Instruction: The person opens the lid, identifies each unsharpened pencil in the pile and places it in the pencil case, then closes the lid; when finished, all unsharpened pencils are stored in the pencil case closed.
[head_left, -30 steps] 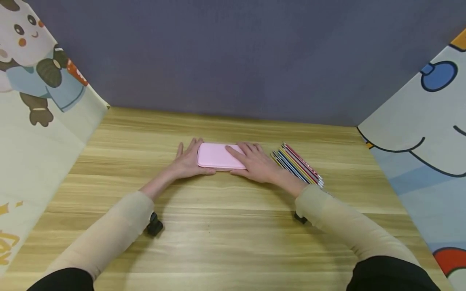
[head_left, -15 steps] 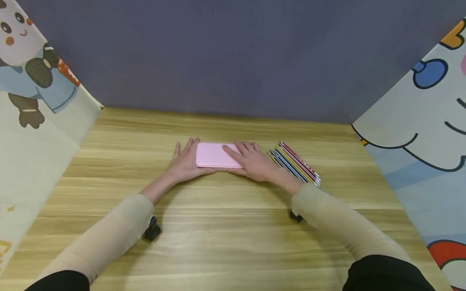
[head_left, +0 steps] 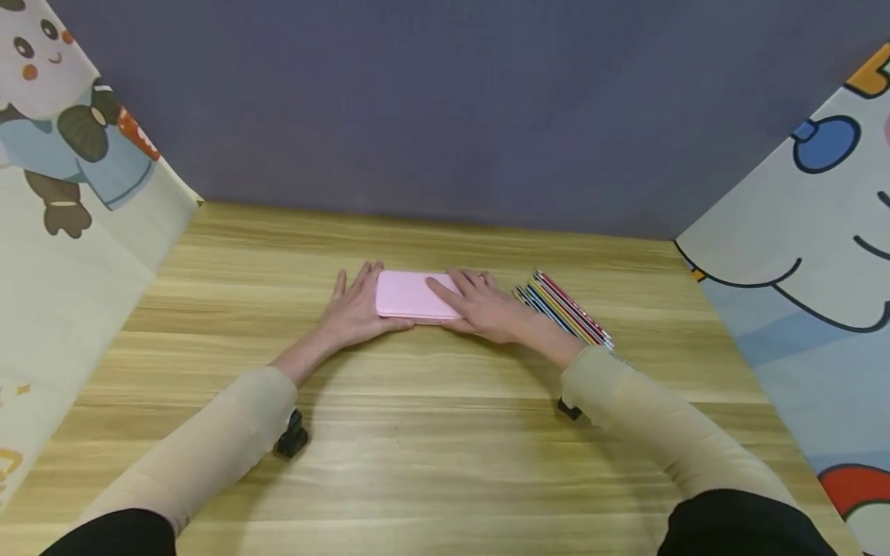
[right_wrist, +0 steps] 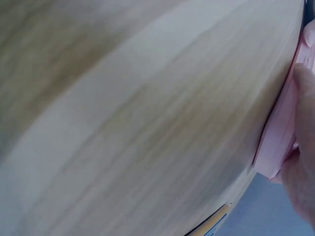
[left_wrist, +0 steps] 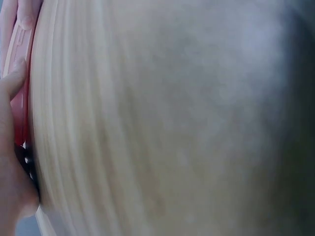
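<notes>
A flat pink case lies shut on the wooden table, toward the far middle. My left hand lies against its left end with straight fingers, the thumb along the front edge. My right hand rests flat on the right part of the lid, forefinger stretched over the top, thumb at the front edge. The left wrist view shows the case's edge with a thumb pressed to it. In the right wrist view the pink case sits under my thumb.
A row of coloured pencils lies on the table just right of my right hand. A grey wall stands behind the table, and cartoon-printed panels close in the left and right sides. Bare wood stretches in front of the case.
Both hands and the case stay where they were. Only the head view shifts slightly.
</notes>
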`<state>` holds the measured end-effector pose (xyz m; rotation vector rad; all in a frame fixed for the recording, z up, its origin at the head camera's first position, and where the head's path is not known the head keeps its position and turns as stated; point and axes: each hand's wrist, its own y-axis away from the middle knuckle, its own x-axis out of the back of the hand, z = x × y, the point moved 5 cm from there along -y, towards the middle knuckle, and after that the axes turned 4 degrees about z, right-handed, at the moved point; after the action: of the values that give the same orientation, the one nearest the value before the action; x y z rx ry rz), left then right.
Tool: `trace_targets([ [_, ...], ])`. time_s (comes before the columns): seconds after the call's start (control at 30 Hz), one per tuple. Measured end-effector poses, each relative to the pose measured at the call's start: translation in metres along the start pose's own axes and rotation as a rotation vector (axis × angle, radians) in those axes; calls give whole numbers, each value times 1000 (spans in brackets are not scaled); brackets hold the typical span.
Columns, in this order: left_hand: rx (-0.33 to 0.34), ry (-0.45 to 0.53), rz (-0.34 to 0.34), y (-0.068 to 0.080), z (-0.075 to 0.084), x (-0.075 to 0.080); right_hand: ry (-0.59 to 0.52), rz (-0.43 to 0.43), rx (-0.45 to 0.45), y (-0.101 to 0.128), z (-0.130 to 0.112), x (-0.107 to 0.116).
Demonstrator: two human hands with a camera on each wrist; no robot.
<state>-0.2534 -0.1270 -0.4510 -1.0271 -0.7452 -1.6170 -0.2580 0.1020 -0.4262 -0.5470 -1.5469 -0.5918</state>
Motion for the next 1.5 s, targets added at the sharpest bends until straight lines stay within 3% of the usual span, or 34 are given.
trace_targets([
  [0.3, 2, -9, -4, 2, 0, -6, -19, -46, -13, 0, 3, -8],
  [0.83, 24, -9, 41, -2, -2, 7, -74, -61, -3, -8, 4, 4],
  [1.13, 23, 30, 34, -2, 0, -2, -78, -71, 8, 0, 6, 5],
  [1.5, 7, 83, 8, -2, -1, 3, -94, -77, 20, 0, 9, 7],
])
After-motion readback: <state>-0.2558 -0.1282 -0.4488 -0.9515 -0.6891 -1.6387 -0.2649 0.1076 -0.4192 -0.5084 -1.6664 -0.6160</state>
